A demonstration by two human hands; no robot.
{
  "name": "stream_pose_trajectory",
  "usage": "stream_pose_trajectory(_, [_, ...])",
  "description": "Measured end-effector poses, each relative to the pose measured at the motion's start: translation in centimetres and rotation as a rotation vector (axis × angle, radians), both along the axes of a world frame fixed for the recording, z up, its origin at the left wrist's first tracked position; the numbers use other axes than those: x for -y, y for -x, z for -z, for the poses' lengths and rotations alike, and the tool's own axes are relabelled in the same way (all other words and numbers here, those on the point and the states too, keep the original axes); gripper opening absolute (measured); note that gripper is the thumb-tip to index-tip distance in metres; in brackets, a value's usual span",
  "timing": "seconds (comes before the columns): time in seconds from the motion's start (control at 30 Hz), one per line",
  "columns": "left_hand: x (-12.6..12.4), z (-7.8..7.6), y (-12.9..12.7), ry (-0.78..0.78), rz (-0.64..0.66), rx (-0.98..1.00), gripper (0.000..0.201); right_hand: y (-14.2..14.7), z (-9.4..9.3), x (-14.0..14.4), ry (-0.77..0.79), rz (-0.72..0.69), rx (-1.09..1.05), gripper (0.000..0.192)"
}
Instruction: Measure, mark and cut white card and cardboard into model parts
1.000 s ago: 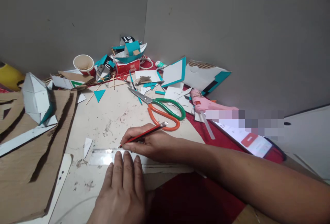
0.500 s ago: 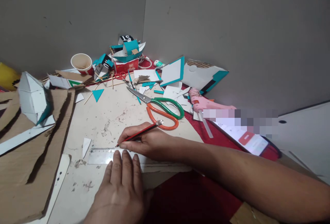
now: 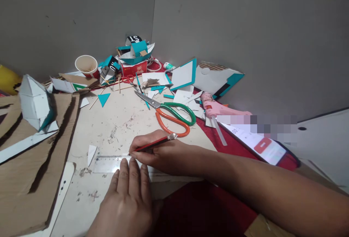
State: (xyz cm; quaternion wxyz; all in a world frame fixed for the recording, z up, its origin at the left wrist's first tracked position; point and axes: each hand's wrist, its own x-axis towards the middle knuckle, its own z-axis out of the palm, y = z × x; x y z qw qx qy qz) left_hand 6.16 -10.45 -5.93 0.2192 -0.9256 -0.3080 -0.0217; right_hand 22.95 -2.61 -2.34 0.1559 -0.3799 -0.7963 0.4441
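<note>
A clear plastic ruler (image 3: 105, 165) lies flat on the pale, stained board (image 3: 92, 124). My left hand (image 3: 125, 200) presses down on it, fingers stretched out and a little apart. Just above the ruler's far edge, my right hand (image 3: 160, 156) grips a red and black pencil (image 3: 154, 144). Its tip points down to the left by that edge; the fingers partly hide the point. Scissors (image 3: 156, 105) with one green and one orange handle lie beyond the right hand, blades parted. A small white paper scrap (image 3: 92, 153) rests near the ruler's left end.
Brown cardboard (image 3: 58, 157) covers the left side, bearing a folded white paper hull (image 3: 35, 102). At the back are a paper cup (image 3: 86, 66) with sticks and a teal paper boat (image 3: 137, 55). A pink glue gun (image 3: 220, 109) and a phone (image 3: 261, 146) lie to the right.
My right hand and the pencil have slid slightly to the right along the ruler's edge. The left hand and the ruler stay where they were.
</note>
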Motion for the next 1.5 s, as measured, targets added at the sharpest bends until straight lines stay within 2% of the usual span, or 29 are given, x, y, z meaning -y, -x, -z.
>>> stream_pose_trajectory(0.47, [0.1,-0.2,0.1,0.017,0.002,0.001,0.045,-1.0,0.0,1.0,-0.155,0.045,0.176,0.012])
stream_pose_trajectory(0.6, [0.1,0.1,0.2,0.008,0.006,0.009,0.044,-1.2,0.0,0.9,-0.146,0.075,0.087,0.015])
stream_pose_trajectory(0.7, [0.1,0.4,0.3,-0.013,0.018,0.031,0.044,-1.3,0.4,0.5,-0.066,0.194,-0.106,0.013])
stream_pose_trajectory(0.8, [0.2,0.6,0.4,-0.049,0.024,0.041,0.043,-1.2,1.3,0.1,0.126,0.264,-0.237,0.010])
stream_pose_trajectory(0.93, [0.3,0.7,0.7,-0.103,0.072,0.044,0.041,-1.0,2.1,-0.1,0.288,0.253,-0.283,0.007])
stream_pose_trajectory(1.03, [0.2,0.6,0.8,-0.138,0.120,0.061,0.039,-1.1,2.0,-0.2,0.325,0.238,-0.280,0.009])
stream_pose_trajectory(1.13, [0.0,-0.2,0.8,-0.080,0.142,0.118,0.031,-1.4,1.6,-0.2,0.314,0.222,-0.216,0.015])
stream_pose_trajectory(1.23, [-0.6,-1.7,0.7,0.087,0.049,0.185,0.035,-1.5,1.2,-0.2,0.306,0.215,-0.180,0.019])
stream_pose_trajectory(1.33, [-1.8,-3.3,0.6,0.244,-0.143,0.113,0.030,-1.6,0.9,-0.3,0.278,0.214,-0.182,0.020])
stream_pose_trajectory(1.43, [-2.8,-4.3,0.7,0.373,-0.302,0.040,0.022,-1.8,1.0,-0.6,0.174,0.191,-0.187,0.017])
stream_pose_trajectory(1.5, [-3.0,-4.5,0.8,0.420,-0.331,0.026,0.020,-2.0,1.3,-0.7,0.084,0.172,-0.203,0.015])
